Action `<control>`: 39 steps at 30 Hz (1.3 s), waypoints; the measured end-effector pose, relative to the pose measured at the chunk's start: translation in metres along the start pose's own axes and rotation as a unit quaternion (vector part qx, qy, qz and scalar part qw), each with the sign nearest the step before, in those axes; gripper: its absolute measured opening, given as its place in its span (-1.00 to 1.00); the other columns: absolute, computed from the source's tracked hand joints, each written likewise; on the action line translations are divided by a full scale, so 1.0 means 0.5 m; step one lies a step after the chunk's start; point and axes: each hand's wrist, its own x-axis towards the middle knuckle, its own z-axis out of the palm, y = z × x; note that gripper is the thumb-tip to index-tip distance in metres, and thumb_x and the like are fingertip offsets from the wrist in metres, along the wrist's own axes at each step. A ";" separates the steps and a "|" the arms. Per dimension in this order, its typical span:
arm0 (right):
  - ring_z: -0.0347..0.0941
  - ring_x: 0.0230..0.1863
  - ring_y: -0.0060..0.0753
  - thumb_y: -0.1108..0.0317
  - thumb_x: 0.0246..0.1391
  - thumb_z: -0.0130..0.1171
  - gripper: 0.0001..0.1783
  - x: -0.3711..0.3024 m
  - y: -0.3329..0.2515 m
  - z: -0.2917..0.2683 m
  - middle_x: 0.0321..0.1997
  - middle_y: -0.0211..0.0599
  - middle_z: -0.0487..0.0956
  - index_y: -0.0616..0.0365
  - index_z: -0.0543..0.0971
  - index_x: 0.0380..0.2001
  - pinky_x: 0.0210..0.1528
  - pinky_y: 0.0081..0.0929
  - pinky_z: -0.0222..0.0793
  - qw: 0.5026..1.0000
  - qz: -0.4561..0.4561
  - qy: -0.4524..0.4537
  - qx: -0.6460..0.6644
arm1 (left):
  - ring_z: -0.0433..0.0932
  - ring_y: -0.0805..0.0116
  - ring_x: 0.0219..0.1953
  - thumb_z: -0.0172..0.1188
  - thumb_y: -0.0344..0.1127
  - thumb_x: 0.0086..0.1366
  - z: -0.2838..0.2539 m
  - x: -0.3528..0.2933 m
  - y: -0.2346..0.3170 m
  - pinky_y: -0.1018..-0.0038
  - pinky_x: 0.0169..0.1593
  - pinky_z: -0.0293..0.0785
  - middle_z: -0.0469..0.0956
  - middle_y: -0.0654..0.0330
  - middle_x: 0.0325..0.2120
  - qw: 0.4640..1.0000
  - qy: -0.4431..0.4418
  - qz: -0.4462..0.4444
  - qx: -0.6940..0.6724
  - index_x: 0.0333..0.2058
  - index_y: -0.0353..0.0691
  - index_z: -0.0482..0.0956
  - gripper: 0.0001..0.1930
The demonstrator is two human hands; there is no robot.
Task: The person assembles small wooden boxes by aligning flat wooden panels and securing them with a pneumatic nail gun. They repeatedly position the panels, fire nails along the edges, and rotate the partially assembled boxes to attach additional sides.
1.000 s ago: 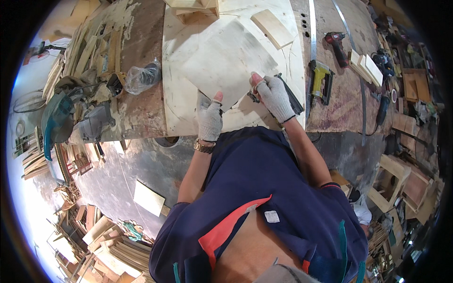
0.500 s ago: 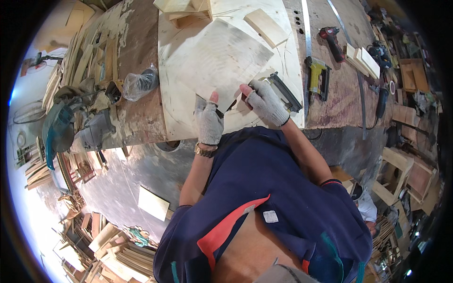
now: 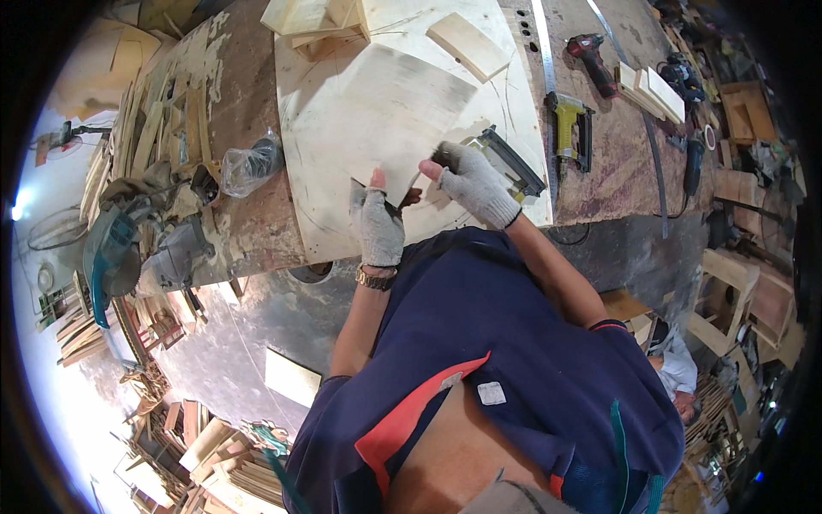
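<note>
My left hand point(image 3: 379, 227), in a grey-white knitted glove with a bare thumb tip, grips the near corner of a thin pale wooden panel point(image 3: 411, 94), thumb on top. My right hand point(image 3: 479, 184), gloved alike, is closed at the panel's near right edge, its thumb pressed on it; its fingers are mostly hidden beneath. The panel is tilted above a large pale plywood sheet point(image 3: 321, 236) on the workbench. Right beside my right hand a nail gun point(image 3: 514, 164) with a black magazine lies on the sheet, partly covered by the hand.
An open wooden box point(image 3: 321, 21) and a small board point(image 3: 468, 44) lie at the sheet's far side. Rightward are a yellow nail gun point(image 3: 568, 128), a red-black drill point(image 3: 592, 64) and wood blocks point(image 3: 651, 90). A circular saw point(image 3: 116, 257) and a bagged item point(image 3: 253, 163) are leftward.
The view has shifted slightly, moving the bench things a little left. My right hand has shifted slightly up and left along the panel's edge. The panel stays held.
</note>
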 end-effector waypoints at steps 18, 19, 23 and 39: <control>0.31 -0.65 -0.40 -0.24 0.44 0.18 -0.28 0.002 -0.019 0.010 -0.74 -0.28 0.38 0.25 0.67 -0.52 -0.49 -0.24 0.28 0.991 -0.024 0.131 -0.025 | 0.57 0.32 -0.58 0.14 -0.02 0.66 -0.022 0.004 -0.023 0.39 -0.34 0.56 0.65 0.07 -0.46 0.993 0.012 -0.082 -0.089 -0.14 -0.32 0.56 -0.60; 0.31 -0.64 -0.41 -0.23 0.44 0.18 -0.28 0.011 -0.010 0.010 -0.73 -0.30 0.37 0.26 0.65 -0.53 -0.48 -0.25 0.28 0.990 -0.024 0.137 -0.013 | 0.56 0.33 -0.59 0.14 -0.01 0.66 -0.022 0.002 -0.022 0.38 -0.33 0.55 0.65 0.07 -0.48 0.989 0.000 -0.101 -0.105 -0.18 -0.31 0.56 -0.60; 0.32 -0.61 -0.46 -0.19 0.45 0.17 -0.28 0.020 -0.020 0.000 -0.72 -0.30 0.37 0.28 0.62 -0.55 -0.45 -0.22 0.30 0.993 0.032 0.109 0.020 | 0.57 0.34 -0.57 0.15 0.00 0.65 -0.003 -0.018 -0.022 0.41 -0.37 0.55 0.65 0.08 -0.46 0.999 0.019 -0.028 -0.009 -0.15 -0.29 0.56 -0.61; 0.43 -0.52 -0.66 0.13 0.45 0.31 -0.66 0.003 -0.024 -0.023 -0.50 -0.47 0.55 0.22 0.60 -0.28 -0.43 -0.60 0.35 0.976 -0.030 0.062 0.209 | 0.49 0.39 -0.58 0.08 -0.01 0.68 0.024 -0.016 0.005 0.45 -0.34 0.53 0.57 0.17 -0.51 0.979 0.039 -0.145 -0.137 -0.12 -0.25 0.56 -0.63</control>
